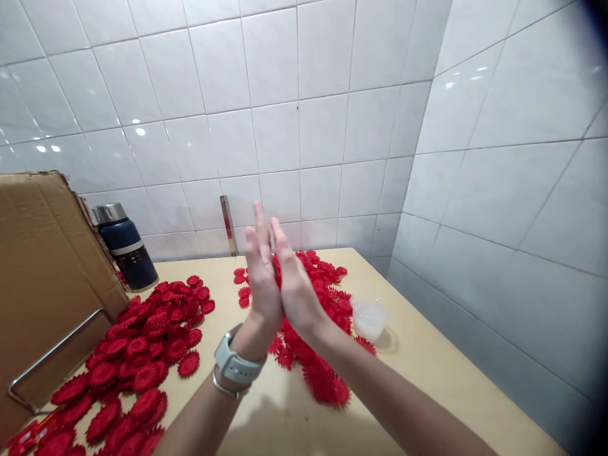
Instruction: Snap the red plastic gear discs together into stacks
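Observation:
My left hand (264, 285) and my right hand (300, 292) meet palm to palm above the table, fingers stretched out and pointing up and away from me. A little red shows in the narrow gap between them; I cannot tell whether a piece is pressed there or it is the pile behind. A pale watch (237, 361) and a thin bracelet circle my left wrist. Behind and below the hands spreads a pile of red toothed-edge fabric discs (327, 291), partly covered by my right forearm. Several discs lie stacked together (327, 383) nearer to me.
A second heap of red discs (142, 354) covers the table's left side. Beside it stand a cardboard box (47, 266) and a dark blue bottle (126, 244). A crumpled clear plastic piece (369, 318) lies right of the pile. White tiled walls (327, 133) bound the yellowish table (418, 386).

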A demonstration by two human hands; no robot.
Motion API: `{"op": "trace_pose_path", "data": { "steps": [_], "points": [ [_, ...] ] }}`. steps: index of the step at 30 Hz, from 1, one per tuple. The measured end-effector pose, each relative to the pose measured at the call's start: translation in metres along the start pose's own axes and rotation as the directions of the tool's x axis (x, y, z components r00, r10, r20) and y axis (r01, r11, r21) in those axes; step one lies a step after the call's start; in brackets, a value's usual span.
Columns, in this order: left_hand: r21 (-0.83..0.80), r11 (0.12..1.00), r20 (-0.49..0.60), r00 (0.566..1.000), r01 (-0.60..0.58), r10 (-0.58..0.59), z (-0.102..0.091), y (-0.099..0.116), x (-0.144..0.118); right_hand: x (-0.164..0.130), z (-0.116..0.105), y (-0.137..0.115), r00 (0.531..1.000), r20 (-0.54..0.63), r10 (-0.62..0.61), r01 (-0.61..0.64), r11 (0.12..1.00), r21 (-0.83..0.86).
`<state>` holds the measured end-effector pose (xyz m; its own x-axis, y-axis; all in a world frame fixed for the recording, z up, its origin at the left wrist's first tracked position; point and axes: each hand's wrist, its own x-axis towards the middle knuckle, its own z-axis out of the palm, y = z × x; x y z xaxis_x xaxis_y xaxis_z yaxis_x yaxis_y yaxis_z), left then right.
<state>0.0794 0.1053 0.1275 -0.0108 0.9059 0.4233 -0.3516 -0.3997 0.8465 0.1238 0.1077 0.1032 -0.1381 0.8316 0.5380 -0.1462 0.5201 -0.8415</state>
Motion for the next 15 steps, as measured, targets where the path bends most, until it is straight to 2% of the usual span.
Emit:
{"op": "trace_pose_path", "data": {
  "steps": [2,5,9,15],
  "points": [
    [0.001,0.999,0.082,0.995,-0.051,0.050,0.004,-0.010,-0.005,0.005,-0.008,0.006,0.996,-0.091,0.002,-0.002,1.000,-0.002],
    [0.034,0.997,0.132,0.989,-0.065,0.060,0.010,-0.026,-0.010,0.014,-0.022,0.015,0.990,-0.141,0.025,-0.023,1.000,0.019],
    [0.028,0.999,0.126,0.992,-0.024,0.021,0.012,-0.037,-0.013,0.021,-0.033,0.023,0.977,-0.212,0.033,-0.027,0.999,0.028],
    [0.014,1.000,0.148,0.989,0.008,-0.010,0.013,-0.043,-0.018,0.030,-0.042,0.027,0.946,-0.320,0.055,-0.044,0.998,0.043]
  ]
}}
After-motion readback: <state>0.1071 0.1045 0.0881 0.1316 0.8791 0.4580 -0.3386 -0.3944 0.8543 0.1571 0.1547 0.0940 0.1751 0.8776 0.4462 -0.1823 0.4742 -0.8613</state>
